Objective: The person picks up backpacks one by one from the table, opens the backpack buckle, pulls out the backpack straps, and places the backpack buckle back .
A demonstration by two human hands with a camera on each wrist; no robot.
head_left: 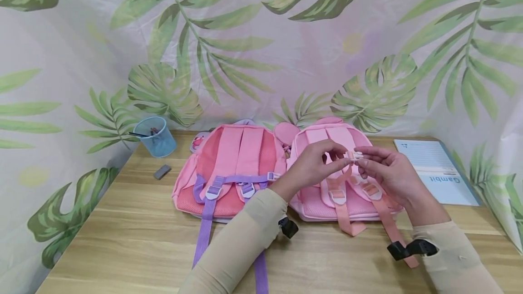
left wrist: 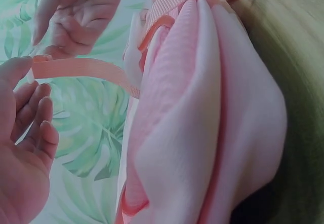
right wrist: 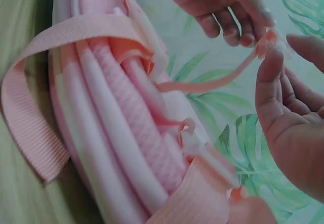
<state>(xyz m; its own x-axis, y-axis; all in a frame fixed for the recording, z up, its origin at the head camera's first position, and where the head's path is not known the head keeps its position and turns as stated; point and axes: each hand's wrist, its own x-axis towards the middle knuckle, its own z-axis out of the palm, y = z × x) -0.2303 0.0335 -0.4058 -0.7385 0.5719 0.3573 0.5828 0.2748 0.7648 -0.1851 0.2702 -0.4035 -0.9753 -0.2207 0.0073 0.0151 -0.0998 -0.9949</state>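
Observation:
Two pink backpacks lie side by side on the table, straps upward. Over the right backpack [head_left: 302, 203], my left hand [head_left: 312, 163] and right hand [head_left: 390, 171] meet at a small whitish plastic buckle [head_left: 352, 156]. My left thumb and fingertips pinch its left end, where a peach chest strap [left wrist: 83, 68] is threaded. From the other side, my right thumb and index finger pinch the buckle's right end. In the right wrist view the peach strap [right wrist: 212, 84] rises from the backpack to the buckle. Fingertips partly hide the buckle.
The left backpack [head_left: 229, 149] has purple straps [head_left: 207, 219] hanging over the table's front. A blue mesh pen cup [head_left: 161, 142] and grey eraser [head_left: 162, 172] are at left. A notebook marked Gambit [head_left: 439, 173] lies at right. A leaf-print curtain hangs behind.

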